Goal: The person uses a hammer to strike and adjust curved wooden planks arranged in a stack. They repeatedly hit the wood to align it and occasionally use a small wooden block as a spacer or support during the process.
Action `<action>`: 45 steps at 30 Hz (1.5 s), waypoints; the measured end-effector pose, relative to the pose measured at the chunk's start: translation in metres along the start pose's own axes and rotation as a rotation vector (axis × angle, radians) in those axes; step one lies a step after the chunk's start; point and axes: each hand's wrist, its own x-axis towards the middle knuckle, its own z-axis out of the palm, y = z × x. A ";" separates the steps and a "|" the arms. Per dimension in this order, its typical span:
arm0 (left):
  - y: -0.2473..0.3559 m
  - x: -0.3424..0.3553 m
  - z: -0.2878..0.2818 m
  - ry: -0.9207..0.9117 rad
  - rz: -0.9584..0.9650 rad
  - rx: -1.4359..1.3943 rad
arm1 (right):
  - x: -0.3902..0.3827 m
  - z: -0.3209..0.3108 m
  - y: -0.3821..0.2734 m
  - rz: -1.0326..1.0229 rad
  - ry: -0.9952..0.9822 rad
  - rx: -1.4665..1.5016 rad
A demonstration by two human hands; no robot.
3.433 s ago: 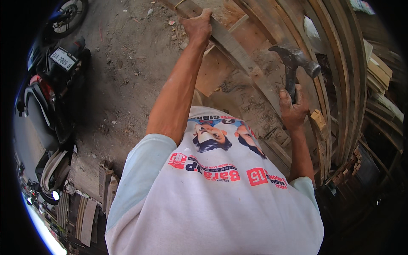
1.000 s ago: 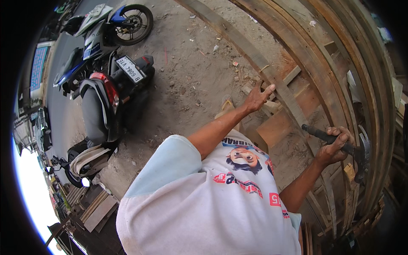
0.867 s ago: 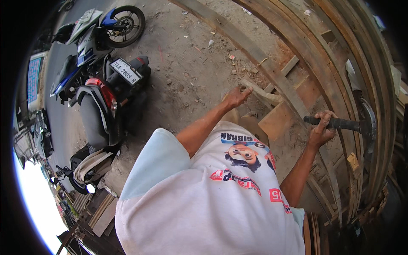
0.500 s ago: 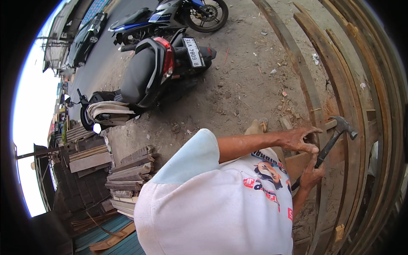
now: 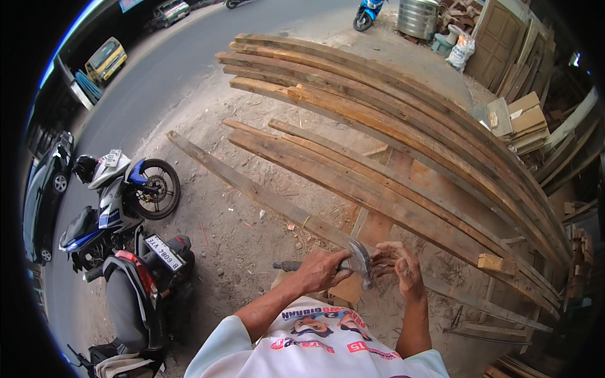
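My left hand [image 5: 324, 271] is closed on a claw hammer's black handle [image 5: 288, 266] close to its metal head [image 5: 360, 259], which points up over a long grey board [image 5: 265, 198]. Just right of the hammer head is my right hand [image 5: 398, 268], open with loosely bent fingers spread apart; I cannot tell whether it touches the hammer or the board. Beyond both hands long brown wooden beams [image 5: 302, 148] lie side by side, raised over the dirt, with a small wood block [image 5: 496, 263] on them at the right.
Two parked motorbikes [image 5: 126, 309] stand close on my left, with a road [image 5: 164, 69], cars [image 5: 60, 183] and a yellow truck [image 5: 104, 60] beyond. A steel tank [image 5: 416, 19], white sack [image 5: 461, 53], door panels [image 5: 495, 44] and stacked board offcuts [image 5: 523, 123] are at the back right.
The view has swung up toward the beams and road. The hammer has passed from my right hand into my left, and my right hand has opened beside it.
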 end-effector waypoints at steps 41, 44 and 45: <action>-0.231 0.036 -0.137 -0.371 0.414 0.123 | 0.145 0.259 0.118 0.093 0.811 -0.241; -0.243 0.034 -0.142 -0.378 0.417 0.094 | 0.149 0.263 0.116 0.107 0.853 -0.225; -0.246 0.036 -0.152 -0.389 0.410 0.089 | 0.161 0.272 0.125 0.043 0.915 -0.275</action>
